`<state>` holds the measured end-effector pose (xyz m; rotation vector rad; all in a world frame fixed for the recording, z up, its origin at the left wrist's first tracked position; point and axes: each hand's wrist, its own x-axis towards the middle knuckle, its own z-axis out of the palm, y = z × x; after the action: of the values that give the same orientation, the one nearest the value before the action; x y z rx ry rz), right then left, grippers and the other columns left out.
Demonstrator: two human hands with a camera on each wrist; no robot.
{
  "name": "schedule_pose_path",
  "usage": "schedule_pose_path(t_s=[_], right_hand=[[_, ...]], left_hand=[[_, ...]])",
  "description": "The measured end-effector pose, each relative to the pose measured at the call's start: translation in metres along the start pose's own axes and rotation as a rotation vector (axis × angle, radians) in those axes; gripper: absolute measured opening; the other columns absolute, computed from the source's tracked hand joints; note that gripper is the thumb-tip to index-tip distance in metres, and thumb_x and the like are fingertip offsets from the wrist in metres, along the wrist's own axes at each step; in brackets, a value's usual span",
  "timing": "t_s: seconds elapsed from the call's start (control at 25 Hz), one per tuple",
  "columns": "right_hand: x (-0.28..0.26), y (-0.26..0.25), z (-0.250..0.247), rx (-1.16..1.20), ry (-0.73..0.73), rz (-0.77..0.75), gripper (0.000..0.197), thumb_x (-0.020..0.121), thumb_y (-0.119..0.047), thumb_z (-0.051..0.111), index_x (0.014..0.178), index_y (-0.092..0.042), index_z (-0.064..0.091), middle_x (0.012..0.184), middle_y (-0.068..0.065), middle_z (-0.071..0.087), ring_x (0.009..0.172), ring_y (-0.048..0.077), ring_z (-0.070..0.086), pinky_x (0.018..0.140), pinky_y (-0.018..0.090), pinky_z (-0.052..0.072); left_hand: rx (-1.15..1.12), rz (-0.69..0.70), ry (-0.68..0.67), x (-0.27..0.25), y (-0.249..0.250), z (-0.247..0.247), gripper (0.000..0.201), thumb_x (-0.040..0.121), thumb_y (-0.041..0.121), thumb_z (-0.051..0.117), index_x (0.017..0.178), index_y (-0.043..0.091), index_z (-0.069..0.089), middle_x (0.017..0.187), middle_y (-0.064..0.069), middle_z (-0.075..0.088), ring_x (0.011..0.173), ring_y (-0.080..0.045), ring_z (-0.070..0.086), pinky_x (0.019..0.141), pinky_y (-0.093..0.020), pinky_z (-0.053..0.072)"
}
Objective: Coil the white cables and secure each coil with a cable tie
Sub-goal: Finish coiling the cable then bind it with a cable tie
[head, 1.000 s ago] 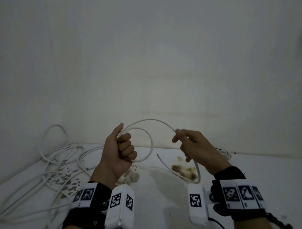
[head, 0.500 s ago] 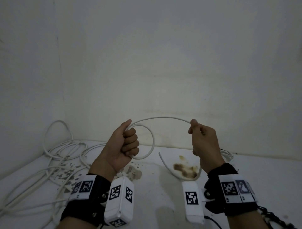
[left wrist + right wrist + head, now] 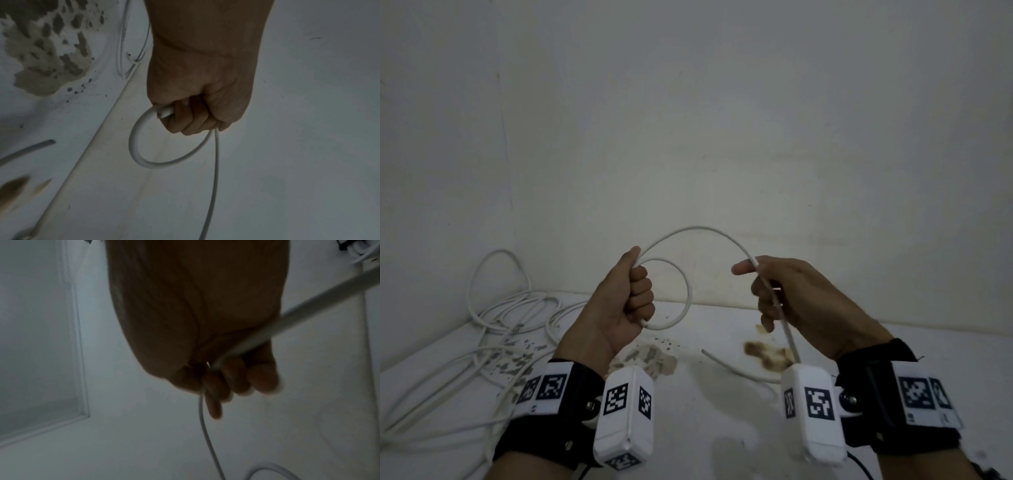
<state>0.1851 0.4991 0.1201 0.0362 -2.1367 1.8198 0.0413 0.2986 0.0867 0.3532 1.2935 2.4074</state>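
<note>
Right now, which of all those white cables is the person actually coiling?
Start at the two raised hands before the wall. The cable arches between them: the left hand grips one small loop, the right hand holds the run. The loose pile lies untouched on the floor, left.

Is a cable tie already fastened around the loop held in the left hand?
No: the left hand grips a bare loop of white cable; no tie shows on it.

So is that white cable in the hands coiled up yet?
Barely: the left hand grips one small loop of the white cable; the rest arcs to the right hand and trails down uncoiled.
</note>
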Motion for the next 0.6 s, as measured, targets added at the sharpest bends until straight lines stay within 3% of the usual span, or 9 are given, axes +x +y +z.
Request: schedule_pose_path(t_s=[0.08, 0.12, 0.2, 0.28, 0.4, 0.52, 0.6], right_hand=[[-0.007, -0.003, 0.01, -0.168, -0.141, -0.023, 0.023, 0.101, -0.015, 0.054, 0.108, -0.004, 0.073, 0.081, 0.002, 0.068, 0.064, 0.026, 0.06, 0.061, 0.035, 0.055], [-0.006, -0.001, 0.019, -0.245, -0.116, -0.046, 0.017, 0.097, -0.016, 0.062, 0.104, -0.01, 0.077, 0.088, 0.0, 0.073, 0.066, 0.024, 0.065, 0.064, 0.036, 0.057], [0.002, 0.009, 0.039, -0.361, 0.101, -0.139, 0.012, 0.087, -0.022, 0.076, 0.099, -0.026, 0.078, 0.087, -0.001, 0.071, 0.061, 0.015, 0.064, 0.063, 0.037, 0.058], [0.012, 0.019, 0.051, -0.498, 0.332, -0.252, 0.031, 0.077, -0.031, 0.084, 0.104, -0.034, 0.07, 0.087, -0.005, 0.06, 0.064, 0.008, 0.055, 0.063, 0.027, 0.048], [0.015, 0.028, 0.047, -0.528, 0.373, -0.222, 0.05, 0.074, -0.031, 0.087, 0.105, -0.031, 0.048, 0.096, -0.005, 0.058, 0.078, 0.013, 0.058, 0.062, 0.021, 0.043], [0.013, 0.038, 0.036, -0.426, 0.267, -0.137, 0.033, 0.08, -0.021, 0.082, 0.096, -0.02, 0.053, 0.086, 0.002, 0.067, 0.06, 0.02, 0.067, 0.047, 0.029, 0.051], [0.013, 0.044, 0.033, -0.432, 0.288, -0.166, 0.019, 0.083, -0.011, 0.076, 0.085, -0.016, 0.057, 0.078, 0.003, 0.066, 0.053, 0.019, 0.063, 0.045, 0.027, 0.05]], left_hand=[[-0.011, -0.027, -0.044, -0.004, -0.002, 0.008, 0.059, 0.099, 0.046, 0.047, 0.047, 0.027, 0.026, 0.041, 0.009, 0.015, 0.028, -0.005, 0.014, 0.031, -0.016, 0.01], [0.0, -0.045, -0.07, -0.006, -0.005, 0.015, 0.059, 0.098, 0.046, 0.047, 0.047, 0.027, 0.026, 0.041, 0.009, 0.016, 0.028, -0.005, 0.014, 0.029, -0.015, 0.011], [0.041, -0.085, -0.111, -0.012, -0.014, 0.028, 0.059, 0.098, 0.046, 0.048, 0.046, 0.026, 0.028, 0.04, 0.009, 0.016, 0.027, -0.005, 0.014, 0.029, -0.013, 0.011], [0.06, -0.122, -0.146, -0.017, -0.025, 0.037, 0.059, 0.098, 0.043, 0.049, 0.046, 0.026, 0.027, 0.04, 0.009, 0.016, 0.027, -0.005, 0.014, 0.03, -0.012, 0.01], [0.062, -0.162, -0.194, -0.021, -0.032, 0.042, 0.058, 0.098, 0.039, 0.048, 0.047, 0.026, 0.024, 0.039, 0.008, 0.014, 0.027, -0.005, 0.012, 0.034, -0.014, 0.006], [0.019, -0.17, -0.247, -0.024, -0.03, 0.046, 0.058, 0.096, 0.039, 0.049, 0.047, 0.025, 0.022, 0.039, 0.008, 0.013, 0.033, -0.008, 0.004, 0.034, -0.015, 0.006], [0.012, -0.166, -0.279, -0.028, -0.028, 0.051, 0.056, 0.09, 0.04, 0.053, 0.046, 0.025, 0.022, 0.044, 0.007, 0.007, 0.037, -0.01, 0.001, 0.035, -0.015, 0.006]])
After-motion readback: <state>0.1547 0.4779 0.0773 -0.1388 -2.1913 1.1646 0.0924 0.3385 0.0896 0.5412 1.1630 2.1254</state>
